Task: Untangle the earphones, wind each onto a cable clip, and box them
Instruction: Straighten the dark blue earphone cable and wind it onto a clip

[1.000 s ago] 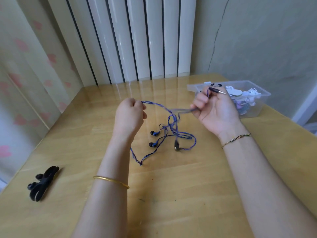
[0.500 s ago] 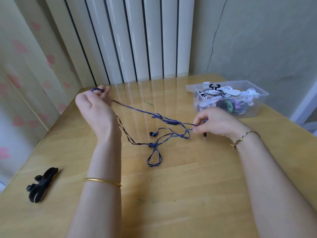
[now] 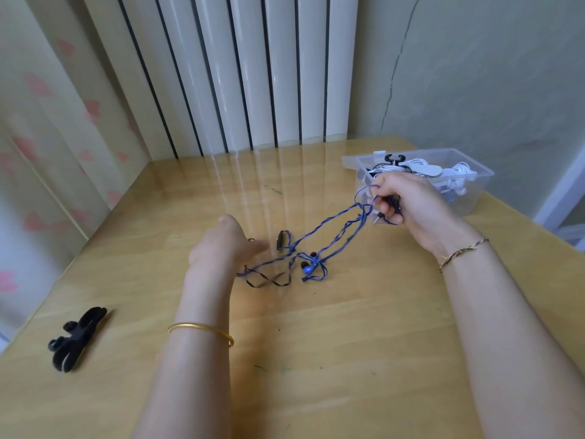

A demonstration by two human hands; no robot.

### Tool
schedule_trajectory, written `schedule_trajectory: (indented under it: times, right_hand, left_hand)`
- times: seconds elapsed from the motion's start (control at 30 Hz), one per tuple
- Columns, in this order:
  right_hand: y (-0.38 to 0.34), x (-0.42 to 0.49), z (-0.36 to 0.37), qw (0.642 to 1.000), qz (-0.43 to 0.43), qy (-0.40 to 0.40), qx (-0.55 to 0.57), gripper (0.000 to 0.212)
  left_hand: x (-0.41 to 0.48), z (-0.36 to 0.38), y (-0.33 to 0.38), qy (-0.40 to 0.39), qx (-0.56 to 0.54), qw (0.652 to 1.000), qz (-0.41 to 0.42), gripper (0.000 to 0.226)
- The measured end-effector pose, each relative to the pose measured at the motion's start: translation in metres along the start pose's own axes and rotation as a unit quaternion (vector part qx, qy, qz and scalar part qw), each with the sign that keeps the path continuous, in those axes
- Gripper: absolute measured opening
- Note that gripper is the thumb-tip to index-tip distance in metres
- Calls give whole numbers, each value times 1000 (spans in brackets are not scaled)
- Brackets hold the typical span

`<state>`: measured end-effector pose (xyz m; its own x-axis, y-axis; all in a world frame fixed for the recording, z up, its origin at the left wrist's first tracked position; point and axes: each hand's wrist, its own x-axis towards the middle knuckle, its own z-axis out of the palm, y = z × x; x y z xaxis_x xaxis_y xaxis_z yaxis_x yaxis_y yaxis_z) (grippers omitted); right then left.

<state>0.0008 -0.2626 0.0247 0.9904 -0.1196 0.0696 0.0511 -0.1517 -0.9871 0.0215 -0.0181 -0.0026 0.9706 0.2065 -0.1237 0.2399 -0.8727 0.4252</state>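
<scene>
The blue braided earphones [image 3: 319, 231] lie partly tangled on the wooden table [image 3: 316, 343], with the two buds [image 3: 307, 265] and the dark inline remote [image 3: 281, 240] resting on the surface. My right hand [image 3: 414, 205] is raised in front of the box and grips the plug end, so two strands rise slanting up to it. My left hand [image 3: 226, 245] hovers low just left of the remote, fingers stretched toward the cable and motion-blurred; I see no strand gripped in it. A black cable clip [image 3: 76, 340] lies at the table's left edge.
A clear plastic box [image 3: 478, 175] holding several wound white and black earphones stands at the far right of the table, right behind my right hand. A white ribbed radiator [image 3: 253, 74] and walls close off the back.
My left hand let go of the cable end it held out to the far left and came back to the middle. My right hand lifted the plug end up toward the box.
</scene>
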Motion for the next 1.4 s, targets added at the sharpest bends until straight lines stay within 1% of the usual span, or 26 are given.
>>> schedule_trajectory:
  times: [0.07, 0.1, 0.17, 0.23, 0.3, 0.4, 0.47, 0.5, 0.53, 0.57, 0.63, 0.7, 0.73, 0.8, 0.83, 0.87, 0.9, 0.93, 0.97, 1.03, 1.07, 1.13, 1.2, 1.23, 1.33, 1.4]
  right_hand:
    - [1, 2, 7, 999, 27, 10, 14, 6]
    - [3, 3, 10, 999, 44, 18, -6, 8]
    - [9, 5, 13, 992, 71, 24, -100, 21]
    - [15, 5, 15, 974, 69, 9, -216, 28]
    - [21, 5, 13, 946, 63, -22, -318, 32]
    - [23, 1, 6, 879, 93, -96, -458, 36]
    - [19, -3, 3, 837, 138, -170, -501, 29]
    - [18, -3, 2, 827, 146, -193, -508, 24]
    - [17, -2, 3, 825, 132, -201, -512, 20]
    - [16, -1, 5, 833, 103, -194, -508, 17]
    - [14, -1, 14, 864, 47, -170, -472, 13]
    - [14, -1, 25, 884, 43, -191, -425, 14]
    - [15, -3, 29, 881, 58, -219, -415, 14]
    - [15, -7, 33, 857, 100, -283, -419, 16]
    - [13, -9, 33, 847, 113, -305, -421, 18]
    - [12, -10, 32, 846, 116, -311, -418, 21]
    - [10, -10, 31, 860, 108, -295, -401, 23]
    - [9, -8, 31, 888, 89, -254, -374, 23]
    - [9, -6, 30, 916, 60, -198, -344, 21]
    - [8, -4, 32, 955, 0, -90, -282, 20]
    - [7, -3, 34, 963, -21, -54, -265, 24]
    - [6, -7, 39, 969, -44, -38, -239, 25]
    - [0, -12, 42, 988, -36, -57, -139, 7]
    - [-3, -14, 42, 994, -33, -55, -87, 7]
    - [-14, -18, 39, 998, -58, -2, -26, 16]
    - [-25, -21, 39, 999, -45, 9, 29, 18]
  left_hand:
    - [-4, 0, 2, -52, -1, 999, 2, 63]
    - [-6, -1, 4, -67, 37, 997, 14, 64]
    - [-11, -2, 11, -56, 146, 986, 52, 55]
    - [-13, 2, 20, -28, 199, 974, 102, 40]
    - [-14, 11, 25, -18, 221, 965, 142, 27]
    - [-10, 20, 24, -11, 230, 959, 163, 15]
    - [-6, 19, 22, -15, 214, 963, 160, 17]
    - [-5, 17, 21, -19, 200, 967, 158, 18]
    - [-4, 16, 20, -19, 177, 972, 156, 18]
    - [-2, 16, 21, -12, 146, 977, 154, 19]
    - [-2, 22, 25, 32, 85, 985, 144, 19]
    - [-3, 32, 29, 58, 66, 988, 130, 22]
    - [-3, 39, 30, 53, 73, 988, 126, 24]
    - [-2, 50, 29, 39, 86, 988, 121, 28]
    - [0, 53, 28, 41, 82, 988, 122, 26]
    - [1, 53, 28, 48, 75, 988, 125, 21]
    - [2, 52, 28, 58, 65, 988, 131, 15]
    - [3, 50, 28, 70, 44, 987, 139, 10]
    - [2, 46, 30, 71, 0, 986, 150, 6]
    - [-3, 37, 35, 42, -141, 971, 190, 10]
    - [-6, 31, 38, 36, -210, 952, 220, 12]
    - [-17, 21, 43, 43, -287, 918, 271, 9]
    - [-25, 10, 49, 44, -330, 896, 294, 11]
    - [-28, 5, 52, 37, -347, 887, 301, 12]
    - [-36, -11, 59, 41, -362, 880, 305, 8]
    - [-39, -22, 62, 57, -360, 878, 309, 11]
